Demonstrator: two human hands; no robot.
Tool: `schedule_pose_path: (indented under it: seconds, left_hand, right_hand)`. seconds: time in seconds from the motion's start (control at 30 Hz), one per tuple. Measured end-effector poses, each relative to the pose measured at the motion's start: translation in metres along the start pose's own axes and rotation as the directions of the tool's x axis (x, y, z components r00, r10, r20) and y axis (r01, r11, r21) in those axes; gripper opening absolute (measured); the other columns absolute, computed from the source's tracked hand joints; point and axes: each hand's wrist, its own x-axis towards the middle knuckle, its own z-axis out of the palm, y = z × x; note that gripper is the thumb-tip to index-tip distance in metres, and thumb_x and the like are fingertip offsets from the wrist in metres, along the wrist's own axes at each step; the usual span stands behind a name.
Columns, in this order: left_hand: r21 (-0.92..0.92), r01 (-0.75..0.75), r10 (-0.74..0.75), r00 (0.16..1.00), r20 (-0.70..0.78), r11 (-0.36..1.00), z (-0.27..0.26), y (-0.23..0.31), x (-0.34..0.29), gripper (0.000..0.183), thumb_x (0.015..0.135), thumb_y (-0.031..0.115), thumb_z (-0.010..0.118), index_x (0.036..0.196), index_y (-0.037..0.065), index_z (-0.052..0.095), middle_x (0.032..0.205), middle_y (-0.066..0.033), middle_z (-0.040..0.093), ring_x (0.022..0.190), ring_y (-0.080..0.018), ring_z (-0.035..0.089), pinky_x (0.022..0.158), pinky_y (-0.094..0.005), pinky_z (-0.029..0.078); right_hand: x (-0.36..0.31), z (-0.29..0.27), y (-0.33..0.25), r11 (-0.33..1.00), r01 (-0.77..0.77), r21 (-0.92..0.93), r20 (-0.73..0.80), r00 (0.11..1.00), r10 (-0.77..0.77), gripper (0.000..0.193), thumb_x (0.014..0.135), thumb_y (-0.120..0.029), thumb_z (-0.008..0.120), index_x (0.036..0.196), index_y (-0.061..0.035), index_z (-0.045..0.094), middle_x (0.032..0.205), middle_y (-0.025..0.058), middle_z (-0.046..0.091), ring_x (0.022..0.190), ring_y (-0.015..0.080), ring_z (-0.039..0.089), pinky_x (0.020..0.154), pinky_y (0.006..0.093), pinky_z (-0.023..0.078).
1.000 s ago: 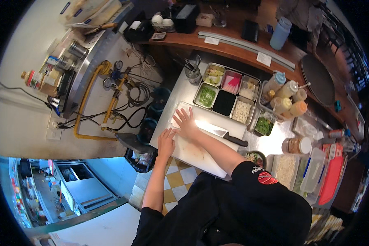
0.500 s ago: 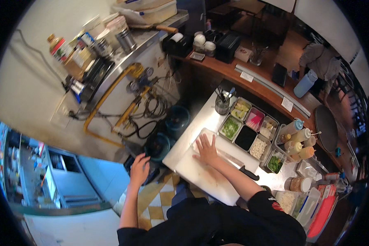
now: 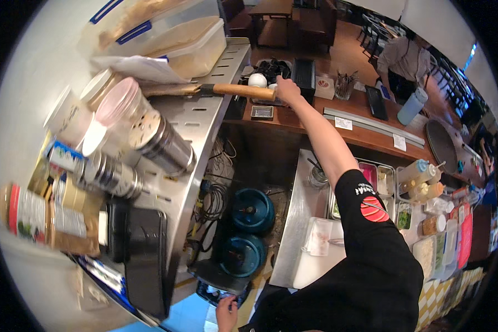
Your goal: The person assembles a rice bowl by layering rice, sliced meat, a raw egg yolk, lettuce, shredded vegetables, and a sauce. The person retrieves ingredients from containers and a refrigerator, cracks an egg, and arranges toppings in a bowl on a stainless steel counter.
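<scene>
My right hand is stretched out to the far wooden counter, its fingers bent and closed beside a white rounded container. Part of another white item shows at the fingertips, and I cannot make out exactly what they grip. The end of a wooden handle, jutting from the metal shelf, lies just left of this hand. Low at the bottom edge, my left hand hangs with loosely bent fingers and nothing visible in them, near a black-rimmed bin.
A metal shelf on the left carries jars, a steel shaker and plastic tubs. Two teal gas cylinders stand below. Right of them, the worktop holds a white cutting board, and food trays and squeeze bottles. A person stands beyond the counter.
My right hand has left the cutting board and reached forward to the counter. My left hand has dropped lower. The view has turned left and nearer the shelf.
</scene>
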Motion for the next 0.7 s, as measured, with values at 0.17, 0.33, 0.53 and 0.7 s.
schedule_pose_path:
  seconds: [0.17,0.33,0.53,0.7]
  left_hand:
    - [-0.018,0.07,-0.071,0.997,-0.033,0.997,-0.007,-0.073,-0.013,0.026,0.092,0.018,0.073,0.117,0.009,0.075,0.102,-0.0133,0.074,0.086,-0.0254,0.073,0.073,-0.0384,0.061]
    - [-0.024,0.143,-0.129,0.944,0.304,0.989,-0.018,-0.148,0.015,0.042,0.095,0.028,0.075,0.129,0.005,0.069,0.101,-0.0147,0.074,0.084,-0.0193,0.07,0.07,-0.0345,0.059]
    - [-0.266,0.32,-0.19,0.887,0.42,0.909,-0.045,-0.151,0.047,0.04,0.097,0.02,0.071,0.131,0.001,0.066,0.099,-0.0152,0.072,0.081,-0.0177,0.067,0.071,-0.0327,0.054]
    - [0.062,-0.269,0.241,0.929,0.282,0.961,-0.019,0.07,0.112,0.024,0.098,0.006,0.061,0.117,0.0,0.073,0.097,-0.0133,0.072,0.083,-0.0224,0.068,0.074,-0.0361,0.055]
  right_hand:
    - [0.033,0.046,-0.042,0.988,-0.134,0.076,0.115,0.986,0.124,0.025,0.093,-0.019,0.063,0.112,-0.0048,0.074,0.117,0.0234,0.073,0.11,0.0405,0.071,0.091,0.0541,0.058]
    - [0.074,0.056,-0.005,0.921,-0.239,0.307,0.206,0.962,0.181,0.021,0.082,-0.016,0.075,0.095,-0.0005,0.079,0.095,0.0201,0.077,0.09,0.033,0.077,0.079,0.0446,0.062]
    - [0.017,-0.006,0.013,0.387,-0.253,0.887,0.282,0.959,-0.02,0.031,0.102,-0.012,0.046,0.104,0.0118,0.066,0.09,0.0222,0.078,0.067,0.0293,0.078,0.046,0.0356,0.056]
    - [-0.196,-0.082,0.014,0.302,-0.02,0.953,0.129,0.93,-0.345,0.012,0.108,-0.012,0.043,0.104,-0.0035,0.051,0.076,0.014,0.073,0.062,0.0221,0.074,0.043,0.0301,0.049]
